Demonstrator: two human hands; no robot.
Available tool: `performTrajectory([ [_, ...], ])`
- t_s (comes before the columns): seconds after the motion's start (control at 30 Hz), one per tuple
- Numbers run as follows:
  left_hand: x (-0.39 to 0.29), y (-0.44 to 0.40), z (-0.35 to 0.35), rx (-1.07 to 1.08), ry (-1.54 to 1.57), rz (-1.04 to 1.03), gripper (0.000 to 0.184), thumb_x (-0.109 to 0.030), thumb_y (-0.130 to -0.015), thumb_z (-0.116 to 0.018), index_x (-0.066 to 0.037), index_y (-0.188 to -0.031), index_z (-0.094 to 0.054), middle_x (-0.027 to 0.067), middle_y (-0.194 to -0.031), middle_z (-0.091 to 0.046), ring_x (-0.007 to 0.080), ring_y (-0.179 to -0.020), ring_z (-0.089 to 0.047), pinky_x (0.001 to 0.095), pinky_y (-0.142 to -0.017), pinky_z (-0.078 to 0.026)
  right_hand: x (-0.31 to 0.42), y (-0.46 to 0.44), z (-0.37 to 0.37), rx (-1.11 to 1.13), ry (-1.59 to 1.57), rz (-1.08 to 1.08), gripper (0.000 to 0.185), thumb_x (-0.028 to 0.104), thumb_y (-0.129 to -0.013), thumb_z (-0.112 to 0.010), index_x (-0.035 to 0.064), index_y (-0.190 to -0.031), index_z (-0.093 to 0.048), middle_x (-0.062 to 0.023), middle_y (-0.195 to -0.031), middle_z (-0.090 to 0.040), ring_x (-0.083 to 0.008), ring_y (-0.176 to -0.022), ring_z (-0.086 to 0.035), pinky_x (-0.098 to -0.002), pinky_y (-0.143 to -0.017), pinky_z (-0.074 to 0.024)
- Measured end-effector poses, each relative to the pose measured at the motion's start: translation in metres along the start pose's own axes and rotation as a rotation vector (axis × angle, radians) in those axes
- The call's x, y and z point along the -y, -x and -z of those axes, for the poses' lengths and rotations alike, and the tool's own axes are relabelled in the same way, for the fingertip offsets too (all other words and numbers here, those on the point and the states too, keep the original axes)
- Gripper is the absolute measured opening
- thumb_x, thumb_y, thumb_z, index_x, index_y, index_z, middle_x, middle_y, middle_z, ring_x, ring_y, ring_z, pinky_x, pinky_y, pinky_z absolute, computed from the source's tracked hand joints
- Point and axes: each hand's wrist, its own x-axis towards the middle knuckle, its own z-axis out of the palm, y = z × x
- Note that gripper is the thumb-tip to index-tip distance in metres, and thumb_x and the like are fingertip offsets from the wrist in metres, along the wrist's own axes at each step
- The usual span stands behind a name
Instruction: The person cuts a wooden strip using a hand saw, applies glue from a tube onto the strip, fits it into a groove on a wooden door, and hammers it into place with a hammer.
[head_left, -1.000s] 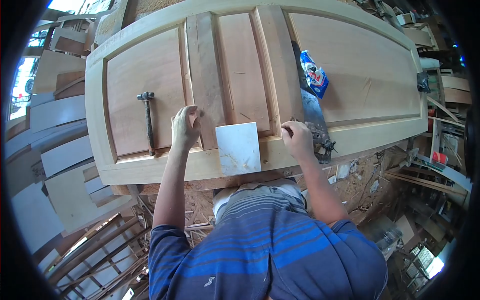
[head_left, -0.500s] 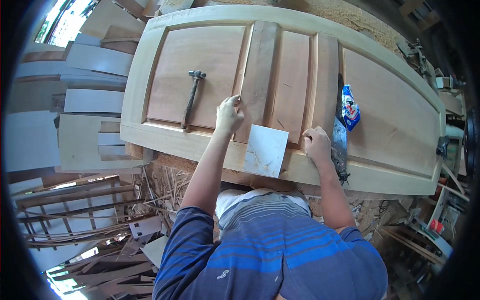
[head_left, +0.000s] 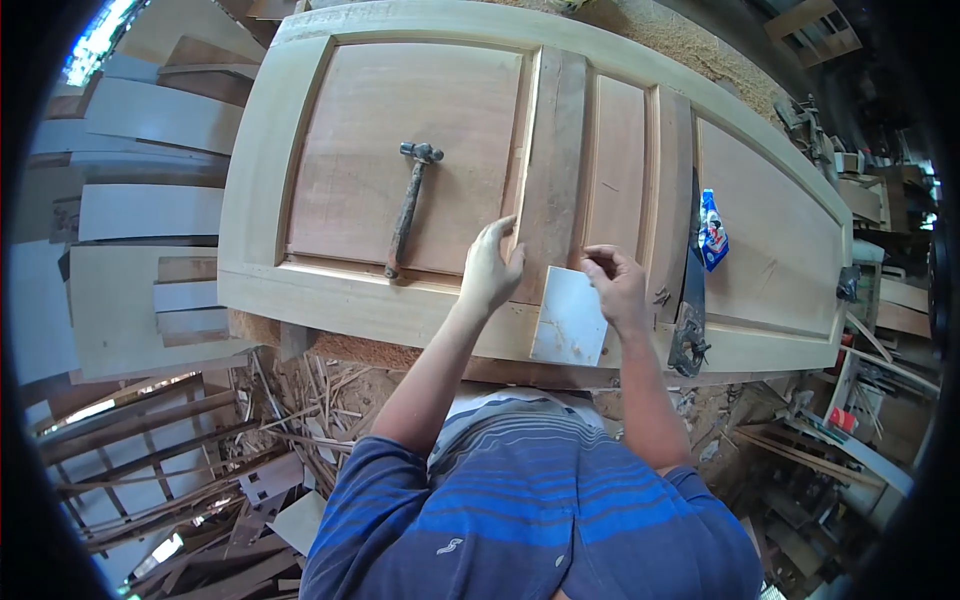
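Note:
A large wooden panel door (head_left: 270,300) lies flat before me. My left hand (head_left: 490,270) rests at the left panel's right edge, thumb and fingers apart, fingertips against a thin wooden strip (head_left: 527,150) along the thick crosspiece. Over the top right corner of a white square board (head_left: 568,320) is my right hand (head_left: 618,290), its thumb and fingers pinched together. Whatever may be between them is too small to make out. Brownish specks lie on the board. A hammer (head_left: 408,215) lies on the left panel, to the left of my left hand.
Right of my right hand lie a dark handsaw (head_left: 690,310) and a crumpled blue-and-white packet (head_left: 712,232). Small dark bits (head_left: 661,296) sit on the wood nearby. Boards (head_left: 150,210) are stacked at the left, and scrap sticks (head_left: 320,400) litter the floor.
My right hand has moved from the door's frame onto the board's corner. The left hand's fingers have spread somewhat, staying by the strip. The view has shifted slightly.

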Motion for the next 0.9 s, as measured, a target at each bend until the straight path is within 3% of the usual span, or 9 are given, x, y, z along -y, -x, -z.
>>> performTrajectory([
  [0.13,0.002,0.031,0.027,0.202,0.68,0.345,0.034,-0.013,-0.106,-0.077,0.005,-0.134,-0.071,0.0108,-0.12,-0.08,0.0174,-0.111,-0.076,0.0305,-0.098,-0.058,0.021,0.007,-0.06,0.109,-0.128,-0.09,0.019,0.002,-0.099,-0.081,0.0031,-0.115,-0.071,-0.005,-0.1,-0.078,-0.0099,-0.09,-0.074,-0.0274,-0.082,-0.0596],
  [0.17,0.0,0.038,0.037,0.222,0.715,0.374,0.03,-0.016,-0.109,-0.077,0.005,-0.13,-0.073,0.0073,-0.116,-0.079,0.0131,-0.106,-0.074,0.0278,-0.094,-0.059,0.024,0.008,-0.072,0.137,-0.122,-0.075,0.019,0.002,-0.099,-0.081,0.0035,-0.114,-0.07,-0.0053,-0.1,-0.078,-0.01,-0.09,-0.073,-0.0274,-0.082,-0.0597],
  [0.27,0.014,0.046,0.058,0.239,0.816,0.476,0.028,-0.016,-0.107,-0.08,0.004,-0.125,-0.074,0.0072,-0.111,-0.08,0.0125,-0.103,-0.074,0.0278,-0.092,-0.059,0.042,0.013,-0.104,0.209,-0.06,-0.114,0.021,0.001,-0.097,-0.082,0.0034,-0.11,-0.067,-0.0064,-0.1,-0.078,-0.0108,-0.092,-0.074,-0.0285,-0.083,-0.0607],
  [0.43,0.045,0.049,0.089,0.199,0.827,0.496,0.017,-0.015,-0.108,-0.077,0.001,-0.112,-0.073,0.0049,-0.1,-0.078,0.0111,-0.091,-0.071,0.0279,-0.084,-0.059,0.06,0.015,-0.145,0.357,0.042,-0.1,0.019,0.003,-0.097,-0.081,0.0025,-0.11,-0.068,-0.0074,-0.098,-0.079,-0.0125,-0.093,-0.076,-0.0306,-0.084,-0.0621],
  [0.6,0.055,0.057,0.133,-0.055,0.866,0.454,0.014,-0.015,-0.111,-0.072,-0.002,-0.114,-0.069,0.0091,-0.107,-0.078,0.0151,-0.096,-0.075,0.0316,-0.088,-0.063,0.077,-0.014,-0.191,0.382,0.214,-0.048,0.017,0.015,-0.099,-0.081,0.001,-0.106,-0.075,-0.0095,-0.095,-0.08,-0.0157,-0.086,-0.077,-0.0333,-0.079,-0.0611],
  [0.73,0.064,0.054,0.166,-0.191,1.118,0.524,0.013,-0.014,-0.112,-0.07,-0.003,-0.117,-0.066,0.0092,-0.11,-0.077,0.0157,-0.094,-0.074,0.0327,-0.089,-0.064,0.091,-0.037,-0.252,0.277,0.331,0.005,0.028,0.027,-0.097,-0.085,0.0013,-0.103,-0.076,-0.0123,-0.091,-0.081,-0.0225,-0.084,-0.079,-0.0388,-0.077,-0.0609],
  [0.77,0.067,0.053,0.171,-0.215,1.185,0.528,0.013,-0.014,-0.112,-0.07,-0.004,-0.118,-0.066,0.0092,-0.11,-0.076,0.0158,-0.094,-0.074,0.0327,-0.089,-0.063,0.092,-0.041,-0.264,0.29,0.354,0.056,0.037,0.034,-0.094,-0.087,0.0022,-0.103,-0.072,-0.014,-0.09,-0.08,-0.0292,-0.083,-0.08,-0.0411,-0.077,-0.0611],
  [0.87,0.067,0.049,0.184,-0.182,1.271,0.484,0.016,-0.013,-0.112,-0.07,-0.004,-0.123,-0.066,0.0094,-0.112,-0.075,0.0166,-0.095,-0.073,0.0337,-0.09,-0.063,0.102,-0.044,-0.286,0.269,0.571,0.026,0.046,0.039,-0.09,-0.09,0.0036,-0.104,-0.064,-0.0151,-0.086,-0.078,-0.0334,-0.081,-0.079,-0.0434,-0.076,-0.0611],
  [0.9,0.065,0.048,0.189,-0.176,1.262,0.469,0.017,-0.013,-0.112,-0.071,-0.004,-0.125,-0.066,0.0094,-0.112,-0.075,0.0167,-0.096,-0.073,0.0342,-0.091,-0.062,0.091,-0.048,-0.289,0.261,0.575,0.003,0.05,0.038,-0.085,-0.091,0.0059,-0.107,-0.059,-0.0163,-0.085,-0.077,-0.0379,-0.082,-0.078,-0.0488,-0.078,-0.0611],
])
